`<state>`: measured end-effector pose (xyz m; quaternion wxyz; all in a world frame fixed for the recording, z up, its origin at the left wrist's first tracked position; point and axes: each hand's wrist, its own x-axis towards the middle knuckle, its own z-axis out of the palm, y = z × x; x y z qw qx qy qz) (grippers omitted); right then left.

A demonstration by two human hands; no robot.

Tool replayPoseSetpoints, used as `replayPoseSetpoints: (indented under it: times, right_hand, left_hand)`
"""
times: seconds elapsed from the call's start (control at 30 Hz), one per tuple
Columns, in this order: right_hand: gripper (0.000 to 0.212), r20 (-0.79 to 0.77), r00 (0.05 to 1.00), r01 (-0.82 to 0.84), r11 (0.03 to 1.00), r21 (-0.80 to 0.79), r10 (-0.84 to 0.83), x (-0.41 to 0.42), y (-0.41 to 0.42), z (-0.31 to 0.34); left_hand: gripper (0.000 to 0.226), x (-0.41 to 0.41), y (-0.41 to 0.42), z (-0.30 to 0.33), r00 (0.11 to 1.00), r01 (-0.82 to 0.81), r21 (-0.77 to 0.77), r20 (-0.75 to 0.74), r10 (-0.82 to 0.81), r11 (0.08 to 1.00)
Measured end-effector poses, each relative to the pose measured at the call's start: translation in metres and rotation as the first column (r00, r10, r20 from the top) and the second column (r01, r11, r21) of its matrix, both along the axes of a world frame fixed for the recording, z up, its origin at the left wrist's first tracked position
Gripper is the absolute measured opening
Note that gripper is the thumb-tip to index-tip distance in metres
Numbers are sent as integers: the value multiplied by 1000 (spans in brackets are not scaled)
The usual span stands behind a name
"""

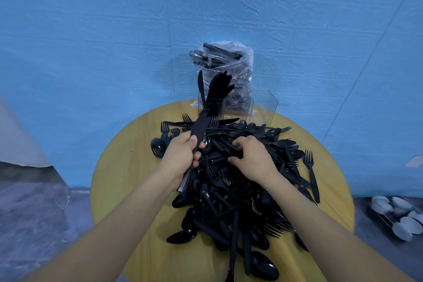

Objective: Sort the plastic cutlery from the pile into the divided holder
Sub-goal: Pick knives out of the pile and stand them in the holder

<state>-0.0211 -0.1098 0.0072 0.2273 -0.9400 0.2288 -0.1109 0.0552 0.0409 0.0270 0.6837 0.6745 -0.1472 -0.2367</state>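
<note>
Head view: unmarked black cutlery pile [233, 181], clear holder [263, 110].

A pile [231, 181] of black plastic forks, spoons and knives lies heaped over the middle of the round table, running from its near edge almost to the holder. Single forks stray toward the right edge, and spoons lie at the pile's left and near sides. The clear, divided holder [238, 107] stands upright at the far edge. Its left compartment holds knives standing on end, blades up; the compartments to the right look bare. A bundle of knives [201, 126] is raised above the pile's left side, slanting up toward the holder.
</note>
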Motion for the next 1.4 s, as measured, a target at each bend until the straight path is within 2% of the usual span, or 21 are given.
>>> replayPoseSetpoints:
  times: [0.1, 0.17, 0.3, 0.63, 0.77, 0.87, 1.0, 1.07, 1.2, 1.33, 1.4]
  right_hand:
    - [46, 9, 998, 55, 996, 69, -56, 4, -2, 1]
    - [45, -21, 997, 73, 995, 61, -72, 6, -4, 2]
    - [32, -56, 997, 56, 998, 16, -55, 9, -5, 4]
    - [14, -116, 993, 2, 999, 43, 3, 17, -6, 10]
    - [14, 5, 1000, 2, 995, 103, -2, 14, -7, 19]
    - [17, 167, 986, -7, 986, 166, -21, 9, -9, 36]
    - [5, 453, 881, -52, 922, 383, -138, 3, -15, 63]
    - [11, 534, 817, -96, 862, 498, -218, -1, -18, 72]
    - [20, 551, 745, -144, 717, 682, -376, -12, -17, 77]
    - [18, 514, 769, -184, 640, 746, -379, -21, -11, 70]
    - [21, 507, 792, -199, 640, 742, -341, -24, -8, 62]
  left_hand:
    - [26, 1, 4, 0, 1000, -12, 9, 15, 12, 1000]
    - [26, 1, 6, -1, 1000, -14, 13, 18, 14, 1000]
    - [26, 0, 6, -2, 1000, -18, 20, 10, 18, 1000]
    - [26, -5, -3, -1, 1000, -12, 28, -7, 12, 1000]
    - [28, -6, -2, 1, 1000, -18, 27, -1, 18, 999]
    - [27, -5, 1, 4, 999, -35, 16, 15, 35, 999]
    - [27, -7, 1, 11, 999, -41, 11, 34, 40, 999]
    - [27, -9, 0, 14, 999, -33, 12, 43, 32, 999]
    - [26, -13, -4, 16, 997, -9, 1, 75, 9, 1000]
    - [24, -18, -7, 16, 994, 16, 7, 106, -17, 1000]
    - [25, -20, -7, 16, 992, 21, 16, 124, -23, 1000]
